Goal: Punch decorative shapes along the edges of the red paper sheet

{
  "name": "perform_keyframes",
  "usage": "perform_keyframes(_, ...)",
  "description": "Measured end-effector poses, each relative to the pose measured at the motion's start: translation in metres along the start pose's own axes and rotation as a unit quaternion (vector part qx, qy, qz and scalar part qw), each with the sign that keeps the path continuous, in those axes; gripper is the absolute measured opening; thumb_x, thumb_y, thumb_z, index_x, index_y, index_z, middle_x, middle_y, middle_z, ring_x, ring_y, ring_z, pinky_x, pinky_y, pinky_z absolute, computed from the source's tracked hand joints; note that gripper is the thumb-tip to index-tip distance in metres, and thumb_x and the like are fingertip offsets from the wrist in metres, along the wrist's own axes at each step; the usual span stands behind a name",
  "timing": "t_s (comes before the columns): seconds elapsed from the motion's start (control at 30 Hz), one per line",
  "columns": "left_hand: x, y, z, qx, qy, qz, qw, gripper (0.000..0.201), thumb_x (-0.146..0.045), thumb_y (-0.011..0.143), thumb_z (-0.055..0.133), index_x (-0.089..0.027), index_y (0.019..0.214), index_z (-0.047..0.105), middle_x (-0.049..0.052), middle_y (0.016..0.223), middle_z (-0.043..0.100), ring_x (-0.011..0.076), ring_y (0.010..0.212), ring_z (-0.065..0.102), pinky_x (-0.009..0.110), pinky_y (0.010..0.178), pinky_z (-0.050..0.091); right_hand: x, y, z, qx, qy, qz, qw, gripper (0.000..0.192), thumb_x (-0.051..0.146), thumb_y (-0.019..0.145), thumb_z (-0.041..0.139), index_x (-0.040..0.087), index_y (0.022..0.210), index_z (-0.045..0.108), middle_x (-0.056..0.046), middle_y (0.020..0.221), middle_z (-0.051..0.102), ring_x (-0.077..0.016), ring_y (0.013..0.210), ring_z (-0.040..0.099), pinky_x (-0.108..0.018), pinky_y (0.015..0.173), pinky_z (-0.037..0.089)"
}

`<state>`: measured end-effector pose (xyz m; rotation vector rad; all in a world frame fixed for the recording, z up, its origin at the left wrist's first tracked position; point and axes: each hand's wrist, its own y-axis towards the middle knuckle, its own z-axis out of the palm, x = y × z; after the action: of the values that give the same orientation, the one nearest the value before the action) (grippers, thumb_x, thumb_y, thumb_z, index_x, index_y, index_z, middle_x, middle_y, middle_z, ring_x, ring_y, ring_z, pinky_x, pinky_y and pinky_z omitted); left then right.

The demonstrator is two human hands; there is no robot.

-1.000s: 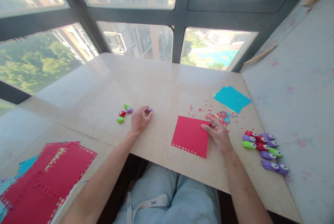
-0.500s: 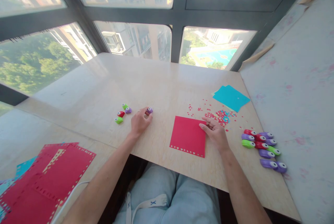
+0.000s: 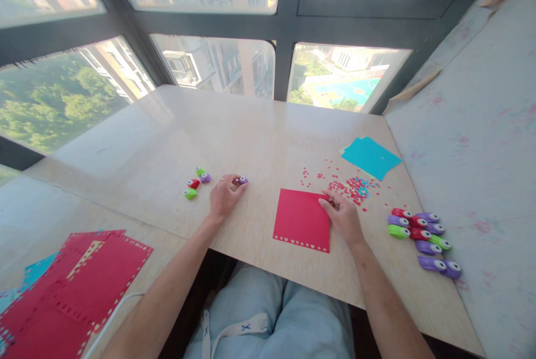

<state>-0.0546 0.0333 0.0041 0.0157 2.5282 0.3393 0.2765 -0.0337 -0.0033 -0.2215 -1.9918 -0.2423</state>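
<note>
Between the fingers of my left hand (image 3: 225, 197) is a small purple craft punch (image 3: 242, 180) with a white eye-like button, held just over or on the table. My right hand (image 3: 344, 215) pinches the upper right corner of a square red paper sheet (image 3: 302, 219). Small punched holes run along the sheet's near edge. Left of my left hand sits a loose group of several punches: a red one (image 3: 193, 183), a purple one (image 3: 205, 178) and green ones (image 3: 190, 194).
Red and blue paper cut-outs (image 3: 354, 187) lie scattered beyond my right hand, with blue sheets (image 3: 372, 157) behind them. Several more punches (image 3: 419, 234) stand by the right wall. Punched red sheets (image 3: 113, 269) and a white cable (image 3: 109, 320) lie at the left front.
My left hand has shifted slightly right and nearer with the purple punch. The red sheet and my right hand have barely moved.
</note>
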Motion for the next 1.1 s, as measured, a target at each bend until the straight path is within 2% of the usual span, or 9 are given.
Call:
perform_keyframes(0.1, 0.001, 0.0, 0.0, 0.004, -0.004, -0.004, 1.0, 0.026, -0.042, 0.083, 0.067, -0.021, 0.097, 0.065, 0.003, 0.097, 0.07, 0.0173, 0.079, 0.063, 0.027, 0.069, 0.045, -0.002, 0.003, 0.0, -0.011, 0.117, 0.041, 0.992, 0.047, 0.051, 0.074, 0.073, 0.019, 0.107, 0.071, -0.006, 0.083, 0.069, -0.0212, 0.074, 0.063, -0.034, 0.068, 0.054)
perform_keyframes(0.2, 0.001, 0.0, 0.0, 0.007, -0.006, -0.004, 1.0, 0.027, -0.045, 0.082, 0.068, -0.021, 0.095, 0.065, 0.003, 0.096, 0.07, 0.0172, 0.079, 0.063, 0.027, 0.068, 0.044, -0.004, 0.007, -0.004, -0.068, 0.241, 0.085, 0.964, 0.045, 0.048, 0.067, 0.079, 0.02, 0.102, 0.069, -0.005, 0.086, 0.071, -0.0207, 0.077, 0.066, -0.034, 0.071, 0.055)
perform_keyframes(0.3, 0.002, 0.0, 0.001, 0.003, -0.006, 0.0, 1.0, 0.027, -0.045, 0.083, 0.067, -0.021, 0.096, 0.065, 0.003, 0.095, 0.07, 0.0175, 0.078, 0.063, 0.027, 0.068, 0.044, -0.003, 0.01, -0.01, -0.118, 0.282, 0.114, 0.945, 0.049, 0.047, 0.062, 0.082, 0.02, 0.1, 0.068, -0.003, 0.083, 0.071, -0.02, 0.074, 0.067, -0.034, 0.07, 0.055)
perform_keyframes(0.4, 0.002, 0.0, 0.001, 0.002, -0.004, 0.002, 1.0, 0.027, -0.045, 0.084, 0.066, -0.022, 0.098, 0.066, 0.003, 0.095, 0.07, 0.0175, 0.079, 0.063, 0.028, 0.068, 0.044, 0.001, 0.009, -0.016, -0.106, 0.248, 0.139, 0.953, 0.052, 0.05, 0.061, 0.082, 0.02, 0.102, 0.069, -0.002, 0.077, 0.07, -0.0195, 0.067, 0.065, -0.031, 0.061, 0.054)
perform_keyframes(0.5, 0.003, 0.0, 0.002, 0.002, -0.002, 0.004, 1.0, 0.026, -0.044, 0.085, 0.064, -0.022, 0.1, 0.066, 0.003, 0.096, 0.07, 0.0174, 0.079, 0.064, 0.028, 0.069, 0.045, 0.003, 0.007, -0.017, -0.039, 0.193, 0.123, 0.973, 0.052, 0.052, 0.065, 0.079, 0.02, 0.106, 0.07, -0.002, 0.076, 0.069, -0.0192, 0.066, 0.063, -0.03, 0.057, 0.051)
perform_keyframes(0.63, 0.003, 0.0, 0.002, 0.002, -0.002, 0.002, 1.0, 0.026, -0.044, 0.085, 0.064, -0.022, 0.101, 0.066, 0.003, 0.098, 0.07, 0.0175, 0.081, 0.064, 0.027, 0.069, 0.045, 0.003, 0.004, -0.014, 0.034, 0.102, 0.06, 0.992, 0.048, 0.052, 0.067, 0.078, 0.019, 0.102, 0.074, -0.007, 0.087, 0.073, -0.0229, 0.079, 0.066, -0.035, 0.07, 0.054)
perform_keyframes(0.77, 0.002, 0.001, 0.001, 0.004, -0.007, 0.0, 1.0, 0.027, -0.043, 0.086, 0.062, -0.022, 0.102, 0.066, 0.004, 0.096, 0.07, 0.0176, 0.082, 0.064, 0.028, 0.071, 0.046, -0.001, 0.002, -0.013, 0.046, 0.046, 0.034, 0.997, 0.045, 0.052, 0.071, 0.075, 0.021, 0.103, 0.074, -0.007, 0.091, 0.074, -0.0255, 0.082, 0.068, -0.038, 0.074, 0.054)
perform_keyframes(0.97, 0.002, 0.001, 0.001, 0.004, -0.013, 0.001, 1.0, 0.027, -0.042, 0.085, 0.063, -0.022, 0.103, 0.066, 0.003, 0.095, 0.07, 0.0178, 0.083, 0.064, 0.028, 0.07, 0.046, -0.001, 0.0, -0.017, -0.128, -0.056, -0.003, 0.99, 0.041, 0.052, 0.078, 0.066, 0.018, 0.099, 0.075, -0.008, 0.085, 0.074, -0.0249, 0.077, 0.068, -0.037, 0.074, 0.053)
perform_keyframes(1.1, 0.002, 0.001, 0.001, 0.002, -0.014, 0.001, 1.0, 0.026, -0.042, 0.086, 0.063, -0.022, 0.102, 0.066, 0.003, 0.095, 0.07, 0.018, 0.083, 0.064, 0.028, 0.07, 0.046, -0.001, 0.004, -0.028, -0.213, 0.033, 0.011, 0.976, 0.04, 0.049, 0.075, 0.072, 0.016, 0.097, 0.075, -0.007, 0.085, 0.073, -0.0228, 0.076, 0.067, -0.034, 0.072, 0.055)
